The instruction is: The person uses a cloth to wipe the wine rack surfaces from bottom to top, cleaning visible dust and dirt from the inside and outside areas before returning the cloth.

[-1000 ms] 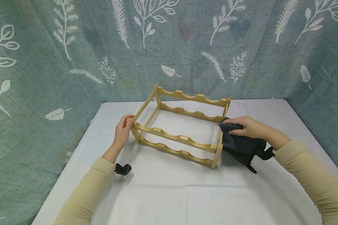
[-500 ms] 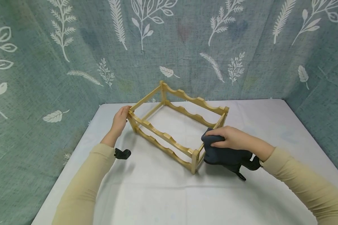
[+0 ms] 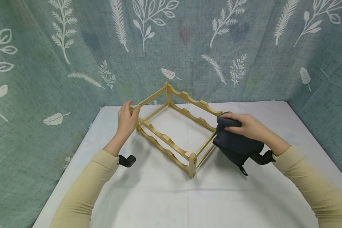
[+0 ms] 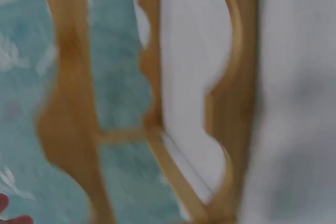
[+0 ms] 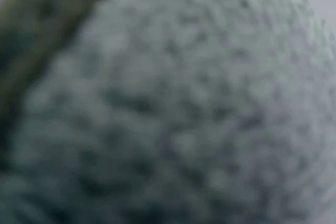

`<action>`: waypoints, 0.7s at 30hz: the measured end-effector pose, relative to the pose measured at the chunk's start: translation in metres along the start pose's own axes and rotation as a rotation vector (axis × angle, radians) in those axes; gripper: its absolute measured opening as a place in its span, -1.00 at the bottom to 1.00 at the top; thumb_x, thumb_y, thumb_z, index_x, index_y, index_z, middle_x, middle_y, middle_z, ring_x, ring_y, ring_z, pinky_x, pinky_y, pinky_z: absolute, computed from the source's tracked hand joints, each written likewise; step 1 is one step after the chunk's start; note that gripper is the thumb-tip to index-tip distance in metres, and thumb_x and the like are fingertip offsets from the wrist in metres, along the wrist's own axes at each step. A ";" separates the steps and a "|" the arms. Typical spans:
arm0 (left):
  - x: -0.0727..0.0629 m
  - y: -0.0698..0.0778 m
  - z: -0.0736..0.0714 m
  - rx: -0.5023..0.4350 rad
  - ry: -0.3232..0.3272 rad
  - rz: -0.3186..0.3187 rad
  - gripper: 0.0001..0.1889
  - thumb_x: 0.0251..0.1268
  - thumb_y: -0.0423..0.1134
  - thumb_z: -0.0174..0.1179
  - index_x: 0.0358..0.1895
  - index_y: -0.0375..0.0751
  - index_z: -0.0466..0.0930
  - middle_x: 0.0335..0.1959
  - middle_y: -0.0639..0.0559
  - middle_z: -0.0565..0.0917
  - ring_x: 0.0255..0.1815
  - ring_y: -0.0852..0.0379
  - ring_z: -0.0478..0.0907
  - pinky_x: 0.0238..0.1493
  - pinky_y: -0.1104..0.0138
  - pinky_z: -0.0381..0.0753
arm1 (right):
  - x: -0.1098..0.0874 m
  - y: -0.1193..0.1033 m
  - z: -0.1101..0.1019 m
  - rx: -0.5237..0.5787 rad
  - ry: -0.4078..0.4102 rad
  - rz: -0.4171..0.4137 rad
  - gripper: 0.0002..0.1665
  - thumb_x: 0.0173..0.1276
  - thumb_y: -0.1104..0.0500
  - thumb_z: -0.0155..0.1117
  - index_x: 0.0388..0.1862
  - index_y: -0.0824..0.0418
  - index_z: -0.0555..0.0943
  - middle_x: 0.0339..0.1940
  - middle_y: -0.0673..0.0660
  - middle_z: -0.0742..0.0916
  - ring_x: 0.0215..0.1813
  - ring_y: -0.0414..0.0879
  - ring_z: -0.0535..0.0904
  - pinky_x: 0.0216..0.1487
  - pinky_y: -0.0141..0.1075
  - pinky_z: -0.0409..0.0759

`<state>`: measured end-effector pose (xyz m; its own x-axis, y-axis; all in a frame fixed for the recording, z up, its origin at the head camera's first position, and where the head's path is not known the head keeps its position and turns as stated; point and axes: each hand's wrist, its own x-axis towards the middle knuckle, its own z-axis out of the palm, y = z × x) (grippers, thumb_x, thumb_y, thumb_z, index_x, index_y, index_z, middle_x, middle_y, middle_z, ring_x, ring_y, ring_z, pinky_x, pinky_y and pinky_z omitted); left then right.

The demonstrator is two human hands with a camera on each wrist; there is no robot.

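A wooden wine rack point(image 3: 166, 139) with scalloped rails stands turned at an angle, one corner toward me. My left hand point(image 3: 126, 122) is at its left corner, thumb and fingers spread apart around the corner end. In the left wrist view the scalloped rails point(image 4: 231, 114) fill the middle, blurred, with fingertips point(image 4: 18, 220) in the lower left corner. My right hand point(image 3: 246, 126) grips a dark blue-grey cloth point(image 3: 236, 144) with a hanging loop at the rack's right corner, which the cloth partly hides. Blurred fuzzy grey fabric point(image 5: 184, 103) fills most of the right wrist view.
The rack stands on a table with a white cover point(image 3: 165, 202). A grey-green curtain point(image 3: 188, 57) with white leaf prints hangs behind and at both sides. A black wrist camera mount point(image 3: 127, 161) sticks out below the left wrist.
The rack has turned, its near right corner swinging toward me and left. My right hand moved the cloth nearer along the side, then back away. My left hand's thumb and fingers have spread.
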<state>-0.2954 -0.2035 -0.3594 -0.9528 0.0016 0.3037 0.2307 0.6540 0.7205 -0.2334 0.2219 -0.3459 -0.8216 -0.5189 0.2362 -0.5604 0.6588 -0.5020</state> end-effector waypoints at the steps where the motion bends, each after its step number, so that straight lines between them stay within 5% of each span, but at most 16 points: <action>1: -0.007 0.010 0.001 -0.002 -0.013 0.039 -0.26 0.36 0.21 -0.24 0.36 -0.33 0.06 0.36 -0.28 0.13 0.35 -0.28 0.00 0.29 -0.14 0.04 | 0.000 0.006 -0.006 -0.002 0.029 0.042 -0.47 0.25 0.16 0.25 0.22 0.14 0.43 0.07 0.26 0.60 -0.04 0.12 0.57 -0.11 -0.02 0.54; 5: -0.036 0.044 0.007 -0.030 -0.118 0.109 -0.26 0.34 0.25 -0.22 0.37 -0.26 0.07 0.37 -0.22 0.16 0.37 -0.23 0.00 0.27 -0.16 0.07 | 0.002 0.024 -0.026 0.024 0.080 0.187 -0.43 0.28 0.12 0.22 0.27 0.13 0.37 0.19 0.32 0.50 0.08 0.23 0.48 -0.01 0.10 0.46; 9: -0.061 0.065 0.021 -0.006 -0.209 0.163 -0.33 0.34 0.18 -0.13 0.37 -0.18 0.11 0.36 -0.13 0.21 0.38 -0.15 0.05 0.29 -0.12 0.10 | 0.008 0.035 -0.031 0.037 0.042 0.258 -0.37 0.31 0.02 0.17 0.32 0.14 0.31 0.25 0.37 0.43 0.15 0.29 0.41 0.02 0.15 0.41; 15: -0.093 0.076 0.053 0.110 -0.278 0.396 -0.37 0.20 0.07 0.11 0.26 -0.22 0.28 0.24 -0.11 0.38 0.32 -0.13 0.18 0.37 -0.10 -0.09 | 0.019 0.053 -0.018 0.044 -0.030 0.285 -0.31 0.31 -0.10 0.13 0.36 0.08 0.26 0.31 0.33 0.37 0.22 0.29 0.35 0.07 0.18 0.38; 21: -0.107 0.079 0.072 0.171 -0.344 0.445 -0.32 0.07 0.13 0.20 0.23 -0.16 0.34 0.22 -0.05 0.43 0.30 -0.18 0.23 0.37 -0.15 -0.17 | 0.026 0.060 -0.011 0.172 -0.060 0.244 -0.37 0.34 0.01 0.12 0.35 0.12 0.27 0.34 0.28 0.34 0.29 0.23 0.28 0.19 0.17 0.28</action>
<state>-0.1892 -0.0974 -0.3803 -0.7872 0.5310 0.3138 0.6157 0.6464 0.4507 -0.2893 0.2544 -0.3610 -0.9192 -0.3913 0.0444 -0.3171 0.6686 -0.6727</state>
